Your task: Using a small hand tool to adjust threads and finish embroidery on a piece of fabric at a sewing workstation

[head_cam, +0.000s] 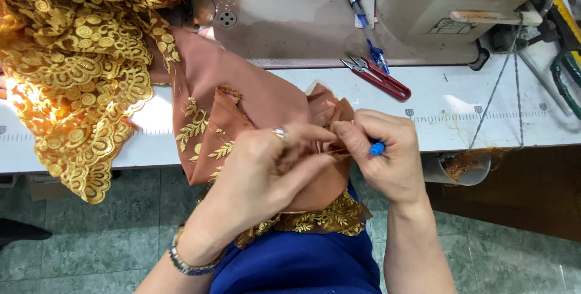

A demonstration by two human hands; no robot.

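Both hands work at the table's front edge: left hand (266, 167) pinches brown fabric (242, 82), right hand (387, 155) grips a blue-handled tool (377, 148) w/ fabric fold. Red snips (378, 76) lie near the sewing machine (448, 9), back edge.

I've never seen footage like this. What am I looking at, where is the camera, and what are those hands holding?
The single picture comes from a camera on a person's head, looking down at their own bare hands. The left hand pinches a fold of brown fabric edged with gold lace. The right hand grips a small blue-handled tool at that fold; its tip is hidden. On the white table lie red thread snips and a pen, beside a sewing machine.
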